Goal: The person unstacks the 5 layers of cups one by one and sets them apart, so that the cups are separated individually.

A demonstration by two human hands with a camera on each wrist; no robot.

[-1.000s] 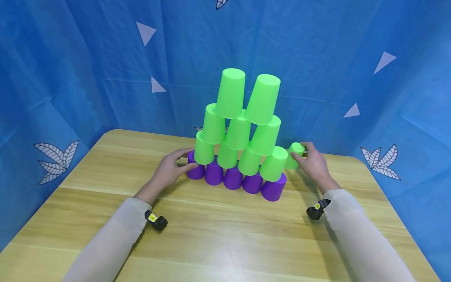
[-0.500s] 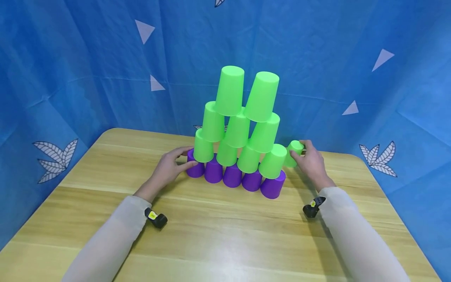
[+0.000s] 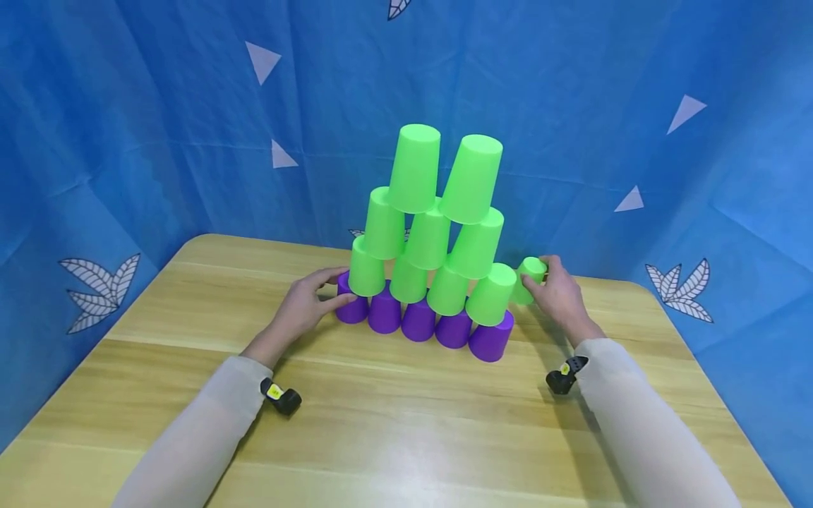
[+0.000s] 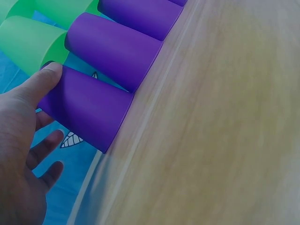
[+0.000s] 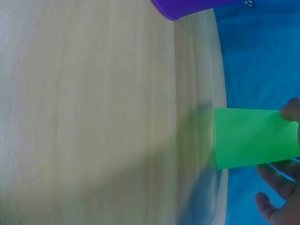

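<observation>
In the head view, upside-down cups form a stepped pyramid. Its bottom row is several purple cups (image 3: 418,322); above them come a row of several green cups (image 3: 408,279), then three more green cups (image 3: 384,224), with two green cups (image 3: 414,169) on top. My left hand (image 3: 303,303) pinches the leftmost purple cup (image 4: 89,110) near its upper end, thumb on the near side. To the right of the pyramid, my right hand (image 3: 562,291) grips a separate upside-down green cup (image 5: 253,138) around its narrow end. The far-side fingers are partly hidden.
The cups stand on a wooden table (image 3: 381,423) toward its far edge. Behind it hangs a blue cloth (image 3: 559,85) with white triangles and leaf prints. Dark wrist cameras sit at the left cuff (image 3: 279,396) and right cuff (image 3: 565,375).
My right wrist has shifted slightly left, still gripping the green cup. My left hand and the pyramid look unchanged; the head view has wobbled a little.
</observation>
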